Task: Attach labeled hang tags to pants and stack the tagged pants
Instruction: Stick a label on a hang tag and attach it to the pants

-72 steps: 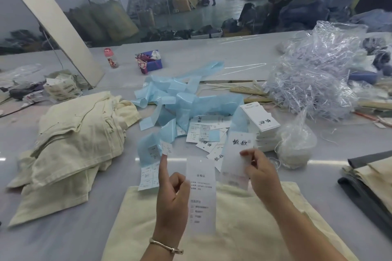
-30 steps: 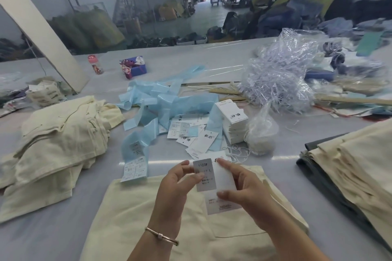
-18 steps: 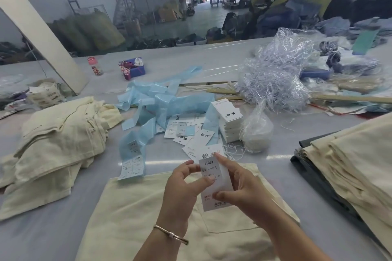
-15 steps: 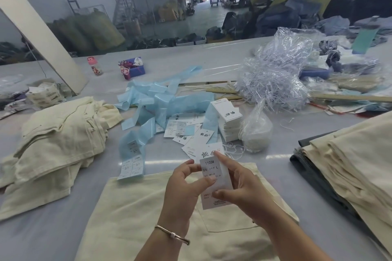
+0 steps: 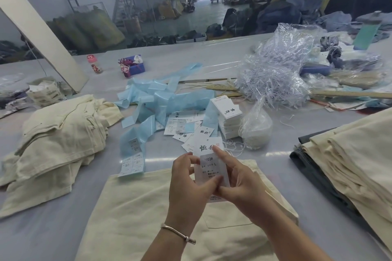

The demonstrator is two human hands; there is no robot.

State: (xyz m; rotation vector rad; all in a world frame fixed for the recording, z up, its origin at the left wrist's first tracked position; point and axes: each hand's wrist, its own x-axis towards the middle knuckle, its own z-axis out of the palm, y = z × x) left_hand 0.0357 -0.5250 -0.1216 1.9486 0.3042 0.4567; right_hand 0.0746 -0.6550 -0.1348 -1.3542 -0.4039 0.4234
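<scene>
Both hands pinch white hang tag (image 5: 209, 150) above cream pants (image 5: 148, 214) lying flat on grey tabletop (image 5: 53, 229): left hand (image 5: 188, 184) grip at lower left edge, right hand (image 5: 237, 184) grip along right side, forefinger on top. Translucent printed label (image 5: 213, 170) lies over tag. Crumpled cream pants heap (image 5: 57, 140) left, folded stack (image 5: 347, 154) right. Behind: blue backing strips (image 5: 161, 99), loose tags (image 5: 180, 125), tag pile (image 5: 228, 119), clear plastic tangle (image 5: 273, 76). Bare tabletop strip either side of pants.
</scene>
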